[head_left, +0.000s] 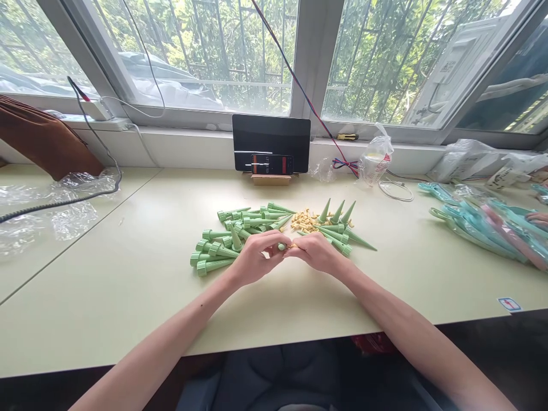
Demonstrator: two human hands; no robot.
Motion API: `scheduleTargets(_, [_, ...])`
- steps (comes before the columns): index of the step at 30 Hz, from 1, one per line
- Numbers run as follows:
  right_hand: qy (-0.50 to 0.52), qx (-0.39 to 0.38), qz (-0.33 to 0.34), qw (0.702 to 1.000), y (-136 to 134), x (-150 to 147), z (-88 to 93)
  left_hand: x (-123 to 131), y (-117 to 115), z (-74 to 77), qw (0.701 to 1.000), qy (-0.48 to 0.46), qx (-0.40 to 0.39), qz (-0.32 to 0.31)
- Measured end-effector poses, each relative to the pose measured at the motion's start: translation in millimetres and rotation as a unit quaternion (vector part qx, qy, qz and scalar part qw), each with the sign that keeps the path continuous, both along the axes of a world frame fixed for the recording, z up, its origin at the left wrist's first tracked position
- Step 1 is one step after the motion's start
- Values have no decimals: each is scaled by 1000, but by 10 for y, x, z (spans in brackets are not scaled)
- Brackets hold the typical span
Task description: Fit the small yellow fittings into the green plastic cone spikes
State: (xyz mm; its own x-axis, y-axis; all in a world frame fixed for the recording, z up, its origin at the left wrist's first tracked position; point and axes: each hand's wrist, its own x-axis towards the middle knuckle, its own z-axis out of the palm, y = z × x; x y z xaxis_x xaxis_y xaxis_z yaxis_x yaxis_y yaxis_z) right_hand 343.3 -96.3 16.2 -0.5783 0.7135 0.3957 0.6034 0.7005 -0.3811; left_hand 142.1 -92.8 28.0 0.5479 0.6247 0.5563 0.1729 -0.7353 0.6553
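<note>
My left hand (pixel 256 260) is closed on a green plastic watering spike (pixel 281 246), of which only a small rounded part shows past the fingers. Against it, my right hand (pixel 319 252) pinches a small yellow plastic piece (pixel 293 245), mostly hidden by the fingertips. Both hands meet just above the table. Many green spikes (pixel 214 266) lie in a heap beyond and beside my left hand. Behind my right hand sits a pile of small yellow pieces (pixel 303 220). Three spikes (pixel 336 212) stand point up there, with more lying below them.
A phone (pixel 272 164) showing a timer leans on a dark tablet (pixel 272 137) at the back. To the right are a plastic bag with a cup (pixel 375 160), a coiled white cable (pixel 396 191) and bagged turquoise items (pixel 483 222), with another person's hand at the edge. A black cable (pixel 64 202) crosses the left.
</note>
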Motion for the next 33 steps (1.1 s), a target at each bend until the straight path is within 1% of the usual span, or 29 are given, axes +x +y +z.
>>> scheduleTargets(10, [-7, -10, 2, 1000, -6, -1, -4, -17, -10, 0, 1000, -1, 4, -4])
scheduleTargets(15, [8, -19, 12, 1000, -12, -2, 0, -18, -11, 6, 1000, 4, 3, -1])
scheduleTargets(23, [-4, -24, 11, 1000, -10, -7, -2, -21, -6, 0, 1000, 4, 0, 1])
scheduleTargets(33, [-33, -2, 5, 999, -15, -11, 13, -26, -7, 2, 1000, 7, -20, 4])
